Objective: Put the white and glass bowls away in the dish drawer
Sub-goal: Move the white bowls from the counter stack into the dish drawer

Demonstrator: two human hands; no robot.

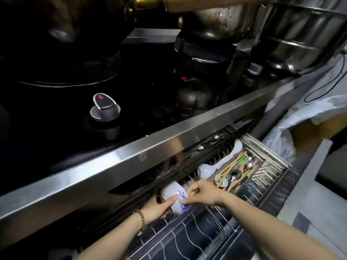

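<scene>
The white bowl point(175, 197) lies tipped on its side over the dish drawer point(202, 231) rack, left hand point(159, 208) cupping it from below, right hand point(201, 193) pinching its rim from the right.

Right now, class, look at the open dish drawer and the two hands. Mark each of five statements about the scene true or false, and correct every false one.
1. Both hands hold the white bowl with blue pattern. True: the left hand is under it, the right hand at its rim.
2. The dish drawer is closed. False: it is pulled open.
3. Chopsticks and spoons lie in a tray in the drawer. True.
4. The bead bracelet is on the right wrist. False: it is on the left wrist.
5. The wire rack nearest the person is full of plates. False: its slots show no dishes.
</scene>
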